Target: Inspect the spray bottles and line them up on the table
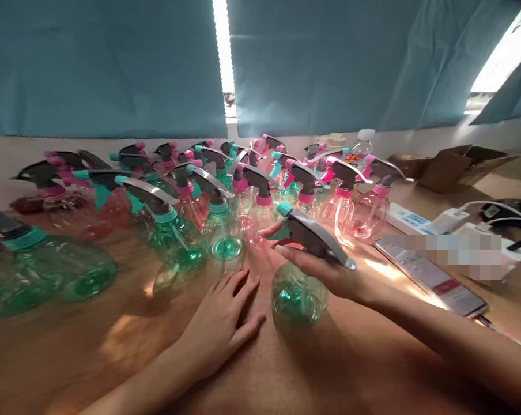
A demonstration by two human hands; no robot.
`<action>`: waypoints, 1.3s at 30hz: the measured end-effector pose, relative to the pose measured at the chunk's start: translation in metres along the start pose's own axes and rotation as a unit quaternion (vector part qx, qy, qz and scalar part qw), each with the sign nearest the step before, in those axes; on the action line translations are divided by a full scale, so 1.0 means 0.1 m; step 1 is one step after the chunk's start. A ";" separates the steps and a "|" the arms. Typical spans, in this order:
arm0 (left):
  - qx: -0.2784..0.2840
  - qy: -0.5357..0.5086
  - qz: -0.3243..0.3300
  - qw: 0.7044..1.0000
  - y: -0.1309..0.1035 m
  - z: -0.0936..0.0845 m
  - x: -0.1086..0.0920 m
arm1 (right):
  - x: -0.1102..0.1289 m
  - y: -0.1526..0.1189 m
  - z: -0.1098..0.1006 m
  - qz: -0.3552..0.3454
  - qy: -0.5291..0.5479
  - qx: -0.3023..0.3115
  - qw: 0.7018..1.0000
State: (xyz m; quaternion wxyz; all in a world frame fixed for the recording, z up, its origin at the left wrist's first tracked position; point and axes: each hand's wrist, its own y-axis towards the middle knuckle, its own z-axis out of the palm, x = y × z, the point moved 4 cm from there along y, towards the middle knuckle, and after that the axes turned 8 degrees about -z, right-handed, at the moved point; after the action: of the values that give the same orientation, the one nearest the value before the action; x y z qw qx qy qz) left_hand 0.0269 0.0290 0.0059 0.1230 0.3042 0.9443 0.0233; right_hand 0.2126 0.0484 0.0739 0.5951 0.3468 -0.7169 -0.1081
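A green spray bottle (300, 297) with a grey trigger head and teal nozzle stands upright in front of me. My right hand (314, 266) is closed around its neck just under the trigger head, and part of the neck is hidden by the hand. To the left of that bottle, my left hand (230, 308) lies on the wooden table (243, 383), fingers spread and holding nothing. Just beyond my left hand are two upright green spray bottles, a clear green one (224, 233) and a darker one (178, 242).
Several pink and green spray bottles stand in rows at the back. Green bottles (85, 268) lie at the left. On the right are a phone (431, 276), a power strip (410, 219) with cables and an open cardboard box (448, 167). A capped clear bottle (362, 147) stands behind.
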 end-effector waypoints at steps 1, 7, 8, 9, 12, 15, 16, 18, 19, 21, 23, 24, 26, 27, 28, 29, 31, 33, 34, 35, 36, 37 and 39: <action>-0.002 -0.001 -0.001 1.000 0.00 -0.01 0.01 | 0.00 0.00 -0.01 0.000 0.001 0.002 1.000; -0.011 -0.006 -0.001 1.000 -0.01 -0.04 0.01 | -0.01 0.01 -0.04 0.007 -0.014 0.004 1.000; -0.010 -0.006 0.000 1.000 -0.01 -0.03 0.01 | -0.02 0.00 -0.04 0.006 -0.018 0.002 1.000; -0.010 -0.006 0.000 1.000 -0.01 -0.03 0.01 | -0.02 0.00 -0.04 0.006 -0.022 0.000 1.000; -0.014 -0.006 0.000 1.000 -0.02 0.00 0.02 | -0.04 -0.02 -0.05 0.014 -0.036 -0.004 0.999; -0.029 -0.011 0.005 1.000 -0.02 0.02 0.04 | -0.06 -0.03 -0.05 0.029 -0.043 -0.004 0.999; -0.031 -0.012 0.006 0.999 -0.03 0.03 0.05 | -0.06 -0.03 -0.05 0.031 -0.045 -0.005 0.999; -0.032 -0.015 0.006 0.999 -0.03 0.03 0.05 | -0.06 -0.02 -0.05 0.031 -0.045 -0.004 0.998; -0.032 -0.017 0.005 0.999 -0.03 0.04 0.05 | -0.05 -0.02 -0.05 0.029 -0.046 -0.004 0.998; -0.030 -0.018 0.004 0.999 -0.03 0.04 0.05 | -0.04 -0.02 -0.06 0.029 -0.052 -0.004 0.998; -0.030 -0.018 0.003 0.999 -0.03 0.04 0.06 | -0.03 -0.02 -0.06 0.032 -0.061 -0.002 0.998; -0.030 -0.017 0.004 0.999 -0.03 0.05 0.06 | -0.03 -0.02 -0.06 0.033 -0.064 -0.001 0.997; -0.031 -0.017 0.005 0.999 -0.03 0.04 0.05 | -0.03 -0.02 -0.07 0.036 -0.065 0.000 0.997; -0.031 -0.017 0.005 0.999 -0.02 0.03 0.05 | -0.03 -0.02 -0.07 0.035 -0.064 -0.002 0.997; -0.026 -0.017 0.003 1.000 -0.02 0.02 0.05 | -0.03 -0.02 -0.07 0.035 -0.065 -0.006 0.997; -0.019 -0.016 0.001 1.000 -0.02 0.01 0.04 | -0.02 -0.02 -0.07 0.035 -0.067 -0.011 0.997; -0.003 -0.015 -0.004 1.000 -0.01 0.00 0.02 | -0.02 -0.02 -0.08 0.038 -0.076 -0.025 0.996; 0.002 -0.015 -0.006 1.000 -0.01 -0.01 0.01 | -0.01 -0.03 -0.09 0.045 -0.087 -0.037 0.994; -0.003 -0.016 -0.005 1.000 -0.01 -0.01 0.01 | 0.00 -0.03 -0.10 0.048 -0.094 -0.041 0.994; -0.008 -0.016 -0.004 1.000 -0.01 -0.01 0.01 | 0.00 -0.04 -0.10 0.050 -0.099 -0.044 0.993; -0.013 -0.016 -0.002 1.000 -0.01 0.00 0.02 | 0.01 -0.04 -0.10 0.051 -0.104 -0.045 0.992; -0.018 -0.015 0.001 1.000 -0.01 0.01 0.02 | 0.02 -0.04 -0.10 0.051 -0.107 -0.045 0.992; -0.027 -0.012 0.006 1.000 -0.01 0.03 0.04 | 0.04 -0.04 -0.09 0.050 -0.111 -0.043 0.992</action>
State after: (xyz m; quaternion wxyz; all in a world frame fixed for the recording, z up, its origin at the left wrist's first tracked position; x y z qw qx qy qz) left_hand 0.0241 0.0302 0.0021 0.1424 0.3067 0.9400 0.0454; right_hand 0.2225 0.0453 0.0778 0.5308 0.2703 -0.7896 -0.1474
